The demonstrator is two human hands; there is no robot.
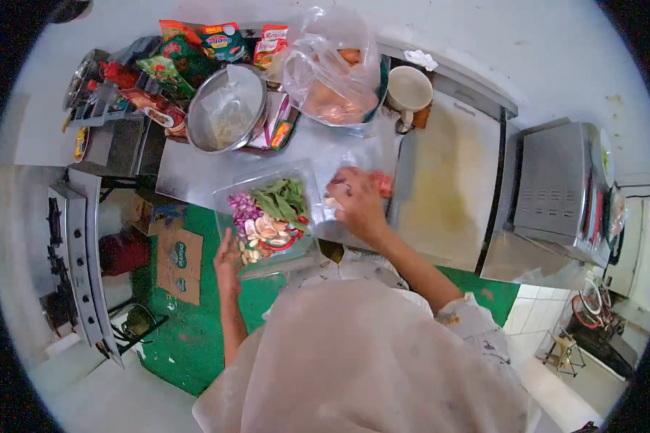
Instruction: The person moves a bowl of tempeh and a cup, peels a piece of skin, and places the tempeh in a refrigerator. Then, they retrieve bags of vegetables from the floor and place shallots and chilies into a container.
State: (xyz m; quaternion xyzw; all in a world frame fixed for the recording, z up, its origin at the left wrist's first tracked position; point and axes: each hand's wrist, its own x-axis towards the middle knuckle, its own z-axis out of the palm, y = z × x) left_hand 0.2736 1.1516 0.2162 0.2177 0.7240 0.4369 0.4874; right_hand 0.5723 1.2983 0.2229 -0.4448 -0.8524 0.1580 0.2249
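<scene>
Left hand (227, 261): at the near edge of the bench (188, 173), fingers straight and close together, laid against the near left corner of the tray (240, 193), not closed around it. Tray: clear plastic, holds greens, purple bulbs, pale slices and red chillies; its near side appears to overhang the bench edge. Right hand (357, 203): just right of the tray, fingers bent down over a red packet (384, 183); whether they grip it cannot be told. Risk, as judged: a nudge from either hand could tip the overhanging tray off the edge. Surroundings: stove (72, 245) off the left end; packets (195, 50) at the far left corner; metal bowl (227, 108), plastic bag (332, 72) and cup (409, 90) crowding the far edge; cutting board (448, 187); metal box (556, 187) beyond the right end.
</scene>
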